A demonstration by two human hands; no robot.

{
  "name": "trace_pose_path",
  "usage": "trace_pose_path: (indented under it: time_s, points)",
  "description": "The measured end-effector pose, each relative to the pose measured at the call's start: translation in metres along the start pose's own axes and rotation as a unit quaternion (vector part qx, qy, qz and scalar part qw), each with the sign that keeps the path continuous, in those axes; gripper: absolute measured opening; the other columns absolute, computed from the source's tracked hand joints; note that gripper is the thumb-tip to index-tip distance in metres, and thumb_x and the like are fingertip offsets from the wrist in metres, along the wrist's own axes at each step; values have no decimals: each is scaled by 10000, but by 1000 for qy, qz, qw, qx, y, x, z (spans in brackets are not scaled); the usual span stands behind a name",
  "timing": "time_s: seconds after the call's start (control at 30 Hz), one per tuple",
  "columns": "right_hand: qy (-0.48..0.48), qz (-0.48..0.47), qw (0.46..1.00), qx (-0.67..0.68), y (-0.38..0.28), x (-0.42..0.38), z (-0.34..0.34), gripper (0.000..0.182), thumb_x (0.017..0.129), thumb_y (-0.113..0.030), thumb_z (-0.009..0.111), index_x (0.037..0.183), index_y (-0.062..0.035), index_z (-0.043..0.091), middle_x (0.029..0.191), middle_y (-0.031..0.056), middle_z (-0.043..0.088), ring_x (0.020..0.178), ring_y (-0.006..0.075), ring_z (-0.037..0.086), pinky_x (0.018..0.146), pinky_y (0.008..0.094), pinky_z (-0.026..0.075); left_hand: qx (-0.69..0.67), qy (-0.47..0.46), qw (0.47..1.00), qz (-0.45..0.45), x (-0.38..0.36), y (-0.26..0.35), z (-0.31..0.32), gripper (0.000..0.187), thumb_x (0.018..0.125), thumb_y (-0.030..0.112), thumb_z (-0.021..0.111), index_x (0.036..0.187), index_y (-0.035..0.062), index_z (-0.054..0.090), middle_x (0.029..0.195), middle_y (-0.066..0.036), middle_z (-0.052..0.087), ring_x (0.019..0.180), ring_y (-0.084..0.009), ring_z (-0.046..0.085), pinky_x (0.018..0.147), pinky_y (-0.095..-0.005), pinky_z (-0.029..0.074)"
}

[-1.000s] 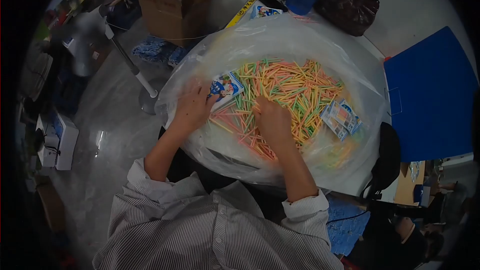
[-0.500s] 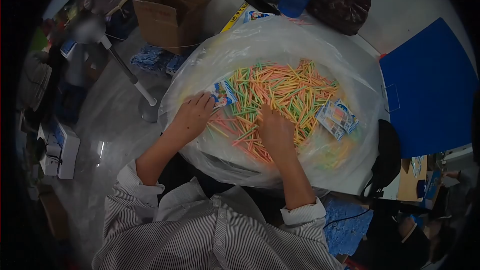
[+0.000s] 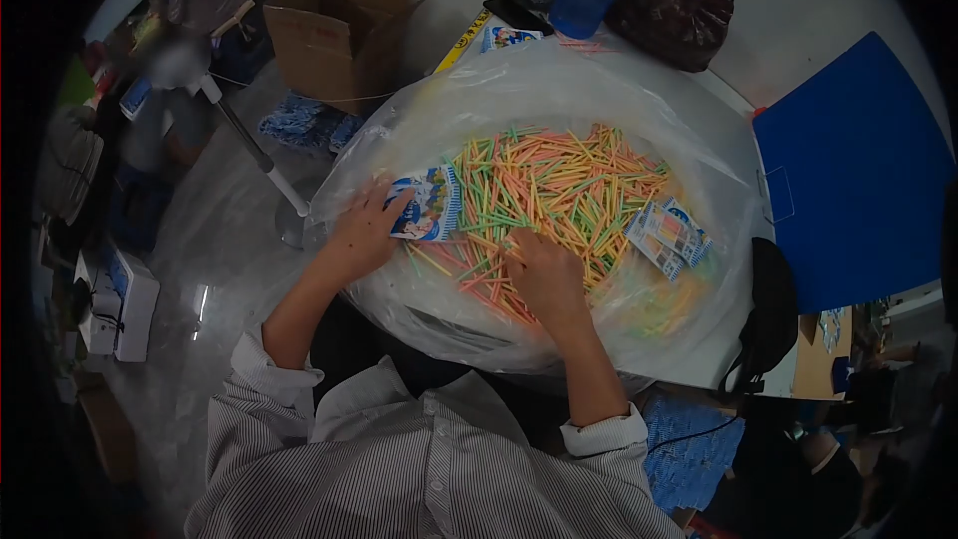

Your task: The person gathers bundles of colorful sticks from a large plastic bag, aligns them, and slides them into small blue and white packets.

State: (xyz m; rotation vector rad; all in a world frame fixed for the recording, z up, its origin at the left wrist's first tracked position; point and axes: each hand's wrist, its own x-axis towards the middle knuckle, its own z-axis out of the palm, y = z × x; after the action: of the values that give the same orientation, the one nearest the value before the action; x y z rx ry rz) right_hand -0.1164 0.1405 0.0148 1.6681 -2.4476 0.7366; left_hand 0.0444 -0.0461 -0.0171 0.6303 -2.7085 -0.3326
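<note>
With the pile of sticks (image 3: 569, 185) as the centre of my clock, the packet (image 3: 427, 205) lies at nine o'clock, inside the clear bag (image 3: 539, 75) spread over the desk (image 3: 699, 366). I expect the packet to be light, limp and slick, so I would pinch it near an edge. The sticks look thin, stiff and brittle; I'd gather them loosely around their middles, as a hard squeeze may snap some. My left hand (image 3: 361, 238) is palm down at the packet's outer edge, fingers slightly apart; I cannot tell whether they grip it. My right hand (image 3: 547, 274) reaches in from six o'clock, knuckles up, fingers curled over the sticks; whether any are clamped is hidden from me. Two more packets (image 3: 667, 237) lie between three and four o'clock.
</note>
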Motion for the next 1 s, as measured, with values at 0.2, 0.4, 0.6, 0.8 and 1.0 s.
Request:
trace_pose_path:
  time_s: [0.2, 0.4, 0.6, 0.8, 1.0]
  points:
    - [12, 5, 1000, 9, 2, -2, 2, 250, 681, -184, 654, 869, -61, 545, 627, 121, 569, 570, 267, 572, 489, 345, 446, 50, -41, 987, 145, 16, -24, -12, 432, 729, 82, 521, 1154, 148, 477, 1239, -100, 396, 1175, -300, 341, 956, -411, 275]
    - [9, 18, 999, 25, 1, -5, -4, 251, 681, -159, 650, 882, -57, 538, 668, 130, 575, 586, 274, 573, 499, 350, 446, 19, 17, 991, 128, 8, -1, -15, 364, 739, 79, 504, 1100, 119, 514, 1190, -91, 452, 1115, -258, 419, 940, -418, 293]
    - [-14, 24, 999, 30, -5, -6, -5, 228, 687, -121, 629, 883, -60, 530, 712, 137, 580, 608, 285, 572, 512, 356, 449, 39, 116, 989, 89, 2, 0, -10, 242, 696, 59, 526, 937, 65, 550, 977, -88, 557, 897, -259, 540, 787, -369, 414]
    - [-14, 14, 999, 36, -4, -8, 7, 221, 694, -128, 622, 886, -65, 531, 731, 144, 582, 619, 298, 572, 517, 365, 450, 39, 154, 987, 10, 8, -5, 2, 131, 646, 53, 581, 760, 50, 515, 763, -87, 559, 704, -270, 555, 603, -347, 447]
    - [-20, 29, 998, 43, -4, -12, 2, 218, 702, -141, 625, 883, -64, 530, 752, 142, 585, 631, 307, 570, 531, 374, 453, 36, 149, 987, 40, 6, 10, -4, 199, 647, 72, 602, 835, 49, 540, 842, -100, 561, 801, -260, 551, 619, -351, 446]
